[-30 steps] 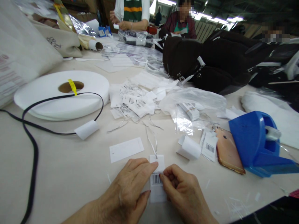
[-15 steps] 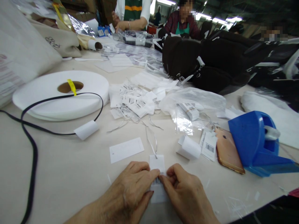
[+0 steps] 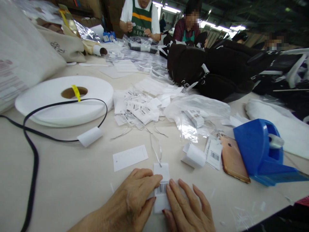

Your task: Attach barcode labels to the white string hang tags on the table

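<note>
A white hang tag (image 3: 161,206) with a looped string lies upright in front of me, a barcode sticker (image 3: 161,189) across its middle. My left hand (image 3: 135,196) is closed along the tag's left side, one fingertip pressing on its face and another at the lower left edge. My right hand (image 3: 189,206) lies flat with fingers stretched, their tips touching the sticker's right edge. Just beyond my left hand is a loose blank tag (image 3: 130,158) with a small hole. A curled strip of white paper (image 3: 193,155) sits past my right hand.
Behind is a pile of printed tags (image 3: 141,108). A large white roll (image 3: 48,112) and black cord (image 3: 35,154) lie left. At right are a phone (image 3: 234,159), a blue tape dispenser (image 3: 259,151) and dark bags (image 3: 224,67). Two co-workers stand across the table.
My right hand has gone from a pinch at the sticker to lying flat with fingers spread, uncovering the barcode. My left hand stays on the tag. A co-worker's hands have moved apart.
</note>
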`<state>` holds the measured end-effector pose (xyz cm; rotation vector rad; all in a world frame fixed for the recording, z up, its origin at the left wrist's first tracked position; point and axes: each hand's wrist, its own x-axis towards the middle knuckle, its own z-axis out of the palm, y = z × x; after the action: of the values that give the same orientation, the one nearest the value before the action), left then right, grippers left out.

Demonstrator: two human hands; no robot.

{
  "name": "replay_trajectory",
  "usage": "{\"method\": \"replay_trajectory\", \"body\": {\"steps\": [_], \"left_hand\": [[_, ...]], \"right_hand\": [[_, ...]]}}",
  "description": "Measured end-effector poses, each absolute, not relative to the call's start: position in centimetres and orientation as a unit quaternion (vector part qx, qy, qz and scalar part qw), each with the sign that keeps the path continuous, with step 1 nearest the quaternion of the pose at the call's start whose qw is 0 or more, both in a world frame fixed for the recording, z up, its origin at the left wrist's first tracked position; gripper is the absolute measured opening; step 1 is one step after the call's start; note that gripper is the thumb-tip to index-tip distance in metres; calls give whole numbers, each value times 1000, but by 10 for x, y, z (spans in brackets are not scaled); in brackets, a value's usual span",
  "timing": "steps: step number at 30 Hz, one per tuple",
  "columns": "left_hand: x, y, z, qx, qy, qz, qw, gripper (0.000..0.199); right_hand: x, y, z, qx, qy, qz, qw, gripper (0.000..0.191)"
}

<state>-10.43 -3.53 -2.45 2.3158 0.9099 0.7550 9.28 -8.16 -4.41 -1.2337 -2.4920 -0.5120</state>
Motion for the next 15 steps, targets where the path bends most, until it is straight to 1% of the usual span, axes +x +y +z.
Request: {"method": "replay_trajectory", "body": {"steps": [5,9,11,15], "left_hand": [[-105,-35,-29,849,348,290,272,45],[-106,-35,-35,841,352,309,272,49],[-106,-36,-39,836,354,321,270,50],[-105,-34,-42,829,352,344,266,53]], "right_hand": [[80,-81,-48,-427,-862,-208,177,29],[72,-80,-55,-394,-867,-215,218,34],[71,-78,-62,-397,-856,-212,255,36],[62,-76,-81,-444,-777,-227,385,42]]}}
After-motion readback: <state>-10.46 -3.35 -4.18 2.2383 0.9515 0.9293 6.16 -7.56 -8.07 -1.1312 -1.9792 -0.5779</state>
